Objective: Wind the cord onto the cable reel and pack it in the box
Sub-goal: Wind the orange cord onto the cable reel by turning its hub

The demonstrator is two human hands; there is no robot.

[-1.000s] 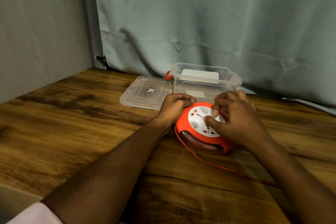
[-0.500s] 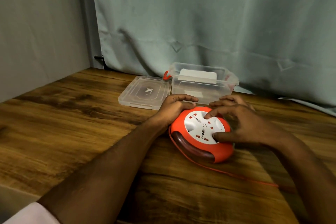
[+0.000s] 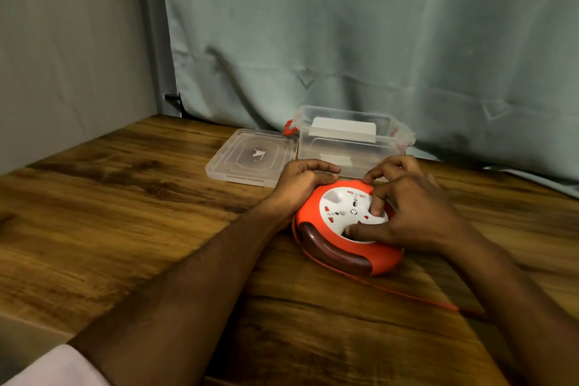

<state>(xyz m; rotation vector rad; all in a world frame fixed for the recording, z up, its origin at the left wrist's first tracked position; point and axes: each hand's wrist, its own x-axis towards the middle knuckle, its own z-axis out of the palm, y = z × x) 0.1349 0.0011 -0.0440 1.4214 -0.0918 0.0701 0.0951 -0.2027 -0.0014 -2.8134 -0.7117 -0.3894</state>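
Head view: I am gripping the cable reel with my left hand while my right hand is turning its white hub; cord is trailing loose, box is waiting open beyond both hands.

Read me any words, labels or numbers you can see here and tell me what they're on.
No text is readable.
White socket face of the cable reel: only red and grey marks, too small to read.
Clear lid: small white mark, no legible letters.
Clear box: white panel, blank from here.
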